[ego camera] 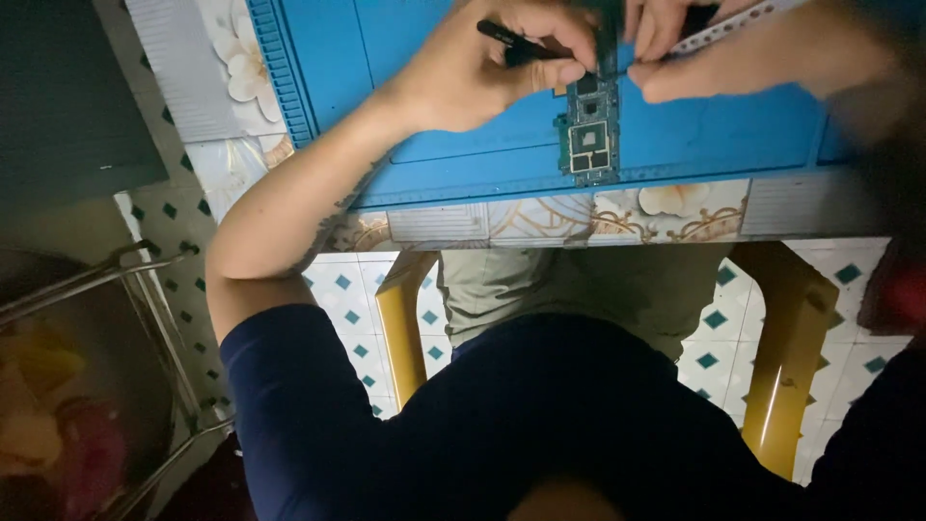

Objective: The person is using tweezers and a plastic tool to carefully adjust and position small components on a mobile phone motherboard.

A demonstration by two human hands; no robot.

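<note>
Over the blue mat (pixel 675 125) on the bench, the left hand (pixel 482 72) pinches a black tool (pixel 511 39) to the green circuit board (pixel 590 135), while the right hand (pixel 694 43), fingers closed, steadies its top edge.

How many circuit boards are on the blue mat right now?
1. A green rectangular circuit board lies on the blue work mat, its far end under the left hand and right hand. The hands and frame edge may hide others.
</note>
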